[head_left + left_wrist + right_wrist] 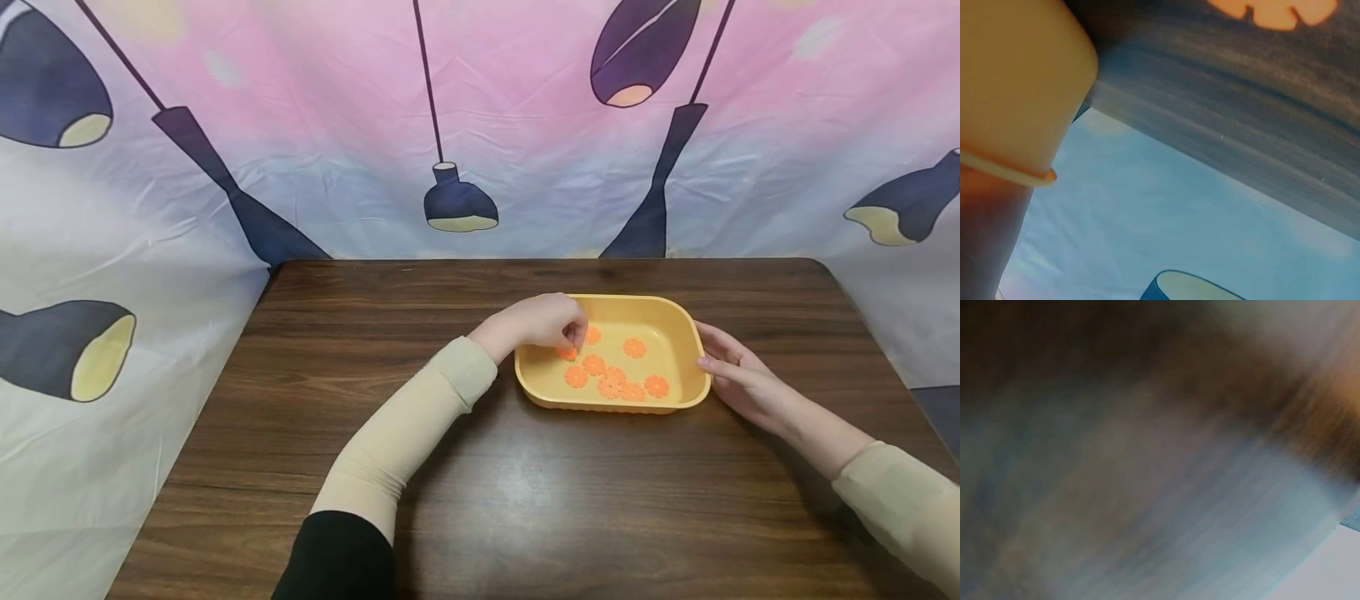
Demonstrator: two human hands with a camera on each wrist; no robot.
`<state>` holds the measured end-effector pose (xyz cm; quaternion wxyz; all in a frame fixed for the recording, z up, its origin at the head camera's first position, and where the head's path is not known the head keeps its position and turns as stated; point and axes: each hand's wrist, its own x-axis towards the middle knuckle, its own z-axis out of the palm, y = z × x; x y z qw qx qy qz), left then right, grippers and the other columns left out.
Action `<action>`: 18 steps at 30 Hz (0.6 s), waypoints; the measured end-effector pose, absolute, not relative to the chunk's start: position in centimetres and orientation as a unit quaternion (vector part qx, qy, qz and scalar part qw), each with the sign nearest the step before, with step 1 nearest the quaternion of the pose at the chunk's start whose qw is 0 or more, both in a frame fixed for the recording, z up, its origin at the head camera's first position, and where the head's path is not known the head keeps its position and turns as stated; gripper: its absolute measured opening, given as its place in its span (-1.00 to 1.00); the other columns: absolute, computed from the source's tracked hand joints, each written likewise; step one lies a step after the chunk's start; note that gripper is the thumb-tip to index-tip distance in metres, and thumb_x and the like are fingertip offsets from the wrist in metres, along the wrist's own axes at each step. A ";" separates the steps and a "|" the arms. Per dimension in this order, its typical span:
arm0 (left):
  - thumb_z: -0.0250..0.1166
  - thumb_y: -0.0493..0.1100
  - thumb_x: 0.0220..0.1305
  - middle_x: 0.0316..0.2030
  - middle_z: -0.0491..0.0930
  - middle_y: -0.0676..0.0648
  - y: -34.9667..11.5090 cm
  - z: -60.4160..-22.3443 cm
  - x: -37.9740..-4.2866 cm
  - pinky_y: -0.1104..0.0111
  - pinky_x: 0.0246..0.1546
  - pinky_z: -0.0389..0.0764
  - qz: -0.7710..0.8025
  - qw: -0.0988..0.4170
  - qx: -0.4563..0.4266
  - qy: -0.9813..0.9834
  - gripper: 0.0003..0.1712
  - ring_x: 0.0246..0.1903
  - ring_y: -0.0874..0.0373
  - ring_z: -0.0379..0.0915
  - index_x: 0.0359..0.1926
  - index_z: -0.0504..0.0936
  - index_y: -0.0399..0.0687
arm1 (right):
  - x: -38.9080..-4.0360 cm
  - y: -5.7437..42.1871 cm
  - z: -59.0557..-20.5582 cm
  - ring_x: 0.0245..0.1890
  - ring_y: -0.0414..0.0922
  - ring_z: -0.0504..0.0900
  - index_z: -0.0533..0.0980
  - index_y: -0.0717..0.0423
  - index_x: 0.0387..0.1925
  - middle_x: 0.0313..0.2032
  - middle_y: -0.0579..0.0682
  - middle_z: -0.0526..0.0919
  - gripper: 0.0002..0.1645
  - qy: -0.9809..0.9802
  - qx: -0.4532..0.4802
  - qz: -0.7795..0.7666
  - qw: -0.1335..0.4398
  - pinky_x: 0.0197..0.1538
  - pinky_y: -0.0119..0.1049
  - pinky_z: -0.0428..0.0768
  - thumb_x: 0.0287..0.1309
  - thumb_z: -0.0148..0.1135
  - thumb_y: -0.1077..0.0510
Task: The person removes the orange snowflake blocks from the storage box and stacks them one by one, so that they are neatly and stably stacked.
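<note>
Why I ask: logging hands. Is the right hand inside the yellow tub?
No, the right hand is outside the yellow tub, at its end.

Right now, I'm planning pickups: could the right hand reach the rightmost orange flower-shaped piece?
Probably yes: only the yellow tray's rim separates the right hand from that flower-shaped piece, which lies uncovered.

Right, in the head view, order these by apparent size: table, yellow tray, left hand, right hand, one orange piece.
1. Table
2. Yellow tray
3. Left hand, right hand: too alike to rank
4. Orange piece
</note>
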<state>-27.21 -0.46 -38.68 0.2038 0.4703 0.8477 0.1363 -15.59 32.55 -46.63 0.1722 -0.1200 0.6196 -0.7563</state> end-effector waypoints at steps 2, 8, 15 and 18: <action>0.41 -0.35 0.35 -0.40 0.59 0.07 -0.7 -38.3 -27.2 0.49 -0.26 0.40 0.139 0.201 0.470 0.848 -0.88 -0.36 0.21 0.42 -0.32 0.73 -0.07 | -15.6 32.5 -46.6 0.29 -0.49 0.53 0.26 -0.25 0.45 0.36 -0.38 0.39 -0.40 0.619 -0.121 -0.757 0.172 0.25 -0.59 0.56 0.61 -0.11 0.36; 0.41 -0.29 0.39 -0.37 0.60 0.04 -1.7 -37.0 -27.2 0.48 -0.23 0.42 0.156 0.197 0.461 0.851 -0.92 -0.34 0.21 0.43 -0.29 0.70 -0.06 | -15.6 32.6 -46.7 0.30 -0.51 0.51 0.24 -0.24 0.47 0.35 -0.40 0.37 -0.40 0.626 -0.118 -0.752 0.172 0.25 -0.60 0.56 0.61 -0.09 0.35; 0.38 -0.34 0.37 -0.33 0.70 -0.03 -3.4 -35.4 -27.2 0.46 -0.16 0.56 0.206 0.175 0.451 0.851 -0.94 -0.29 0.18 0.55 -0.27 0.73 -0.12 | -15.6 32.6 -46.7 0.31 -0.52 0.49 0.22 -0.22 0.48 0.35 -0.41 0.35 -0.40 0.631 -0.115 -0.748 0.171 0.26 -0.61 0.54 0.61 -0.09 0.35; 0.42 -0.32 0.36 -0.31 0.73 -0.04 -4.5 -34.9 -27.4 0.45 -0.13 0.62 0.234 0.170 0.443 0.849 -0.95 -0.27 0.18 0.61 -0.27 0.74 -0.11 | -15.5 32.6 -46.6 0.31 -0.52 0.49 0.21 -0.21 0.49 0.35 -0.42 0.35 -0.40 0.632 -0.117 -0.747 0.171 0.26 -0.61 0.55 0.61 -0.09 0.34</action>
